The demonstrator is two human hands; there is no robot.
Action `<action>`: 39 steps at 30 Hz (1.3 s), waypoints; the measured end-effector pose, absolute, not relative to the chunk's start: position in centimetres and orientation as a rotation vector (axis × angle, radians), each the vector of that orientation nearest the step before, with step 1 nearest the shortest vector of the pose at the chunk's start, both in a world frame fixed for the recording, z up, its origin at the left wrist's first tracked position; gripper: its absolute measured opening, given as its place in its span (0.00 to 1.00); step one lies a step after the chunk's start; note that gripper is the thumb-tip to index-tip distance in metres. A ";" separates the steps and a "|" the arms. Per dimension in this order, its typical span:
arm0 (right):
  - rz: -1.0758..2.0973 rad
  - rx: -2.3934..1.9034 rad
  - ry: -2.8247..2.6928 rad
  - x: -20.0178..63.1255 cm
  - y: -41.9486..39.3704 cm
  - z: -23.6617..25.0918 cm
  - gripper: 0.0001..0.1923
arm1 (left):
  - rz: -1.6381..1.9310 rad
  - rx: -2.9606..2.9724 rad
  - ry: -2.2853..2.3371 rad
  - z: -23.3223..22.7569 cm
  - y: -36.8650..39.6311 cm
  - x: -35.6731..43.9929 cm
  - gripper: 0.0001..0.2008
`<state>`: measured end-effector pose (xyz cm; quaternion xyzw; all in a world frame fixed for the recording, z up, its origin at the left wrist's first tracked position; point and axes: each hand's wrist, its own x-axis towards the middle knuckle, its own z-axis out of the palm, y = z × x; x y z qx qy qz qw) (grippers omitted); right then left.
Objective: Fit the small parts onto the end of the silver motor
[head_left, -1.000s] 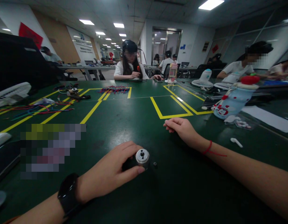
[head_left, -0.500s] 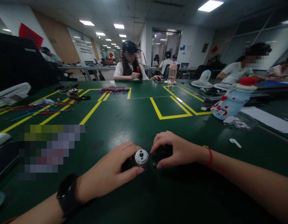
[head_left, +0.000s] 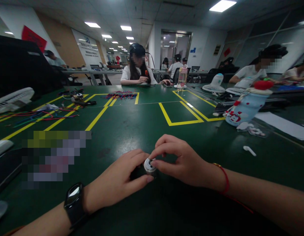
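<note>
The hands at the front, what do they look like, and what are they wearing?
Both are bare, with no gloves, and no sleeve covers either wrist. The left hand has a black smart watch with a shiny screen on its wrist. The right hand has a thin red cord bracelet with a touch of gold.

We have the cylinder [head_left: 149,168] on the table [head_left: 134,127] between our left hand [head_left: 119,175] and right hand [head_left: 183,159]; wire bundle [head_left: 121,95] beyond, left; bottle [head_left: 250,106] right, earbud [head_left: 249,151] in front of it.
</note>
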<state>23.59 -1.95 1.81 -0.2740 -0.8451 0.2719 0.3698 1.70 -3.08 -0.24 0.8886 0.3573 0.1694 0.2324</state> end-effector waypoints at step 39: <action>0.804 -1.245 -2.014 27.7 4.0 -1.8 0.08 | 0.462 2.380 0.977 -0.3 -2.8 1.8 0.12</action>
